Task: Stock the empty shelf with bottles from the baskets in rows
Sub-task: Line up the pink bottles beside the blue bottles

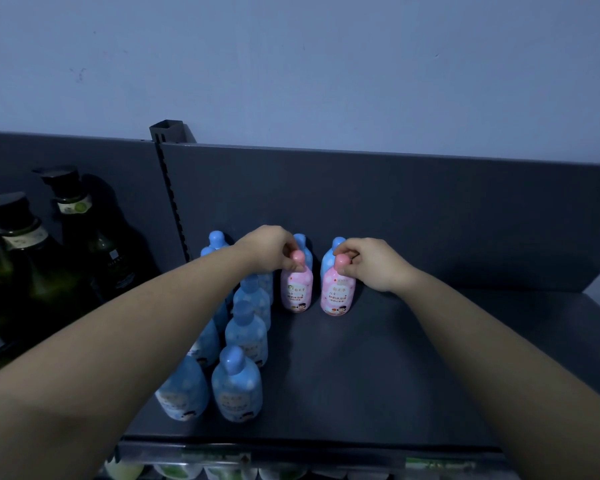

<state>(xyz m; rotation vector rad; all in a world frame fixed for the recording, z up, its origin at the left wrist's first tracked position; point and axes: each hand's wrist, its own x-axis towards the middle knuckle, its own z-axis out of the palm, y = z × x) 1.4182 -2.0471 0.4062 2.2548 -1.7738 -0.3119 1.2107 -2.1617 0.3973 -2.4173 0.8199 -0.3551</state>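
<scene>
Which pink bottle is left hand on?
The left pink bottle, beside the blue bottles; left hand pinches its cap; right hand holds the right pink bottle.

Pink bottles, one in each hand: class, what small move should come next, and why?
Probably release both: the left hand and right hand pinch two pink bottles that seem to stand upright on the shelf, each in front of a blue bottle.

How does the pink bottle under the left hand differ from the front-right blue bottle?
The pink bottle has a pink cap and body; the blue bottle is blue. The left hand pinches the pink bottle's cap; the blue bottle is untouched. The pink bottle stands deeper in. Both stand upright, same rounded shape.
</scene>
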